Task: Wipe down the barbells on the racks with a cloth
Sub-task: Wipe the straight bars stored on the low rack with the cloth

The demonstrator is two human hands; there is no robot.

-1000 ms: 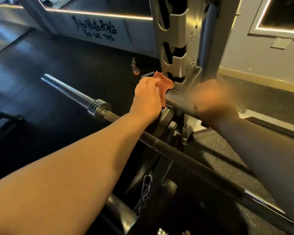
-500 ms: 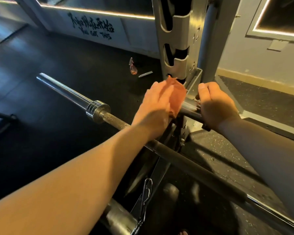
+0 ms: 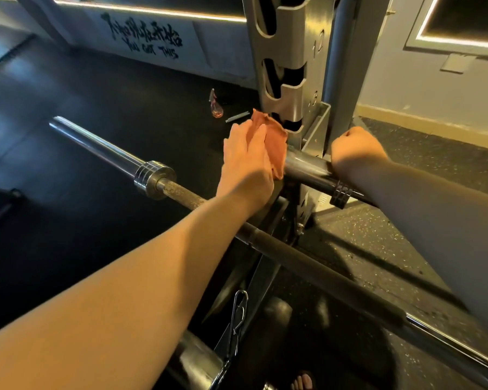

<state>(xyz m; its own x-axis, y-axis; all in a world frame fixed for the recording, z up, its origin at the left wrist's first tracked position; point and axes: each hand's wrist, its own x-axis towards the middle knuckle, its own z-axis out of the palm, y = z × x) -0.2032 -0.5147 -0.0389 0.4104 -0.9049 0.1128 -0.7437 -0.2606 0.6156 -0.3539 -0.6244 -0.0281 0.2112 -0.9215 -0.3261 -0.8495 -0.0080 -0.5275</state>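
A long barbell (image 3: pixel 321 274) runs from its chrome sleeve at the upper left, past a ringed collar (image 3: pixel 152 178), down to the lower right. Behind it a thicker shiny bar (image 3: pixel 307 167) sits at the foot of the grey rack upright (image 3: pixel 288 66). My left hand (image 3: pixel 245 161) presses an orange cloth (image 3: pixel 275 147) against the left end of that shiny bar. My right hand (image 3: pixel 355 153) is closed over the same bar, just right of the upright. A dark band on the bar shows below my right wrist.
A small spray bottle (image 3: pixel 216 105) and a pale stick (image 3: pixel 237 117) lie on the black floor behind the cloth. A metal carabiner clip (image 3: pixel 238 311) hangs below the barbell. Toes (image 3: pixel 302 381) show at the bottom edge. A grey wall stands to the right.
My left hand slid the cloth right along the shiny bar, then back left toward its end. My right hand stayed on the bar, its fingers now curled further over it.
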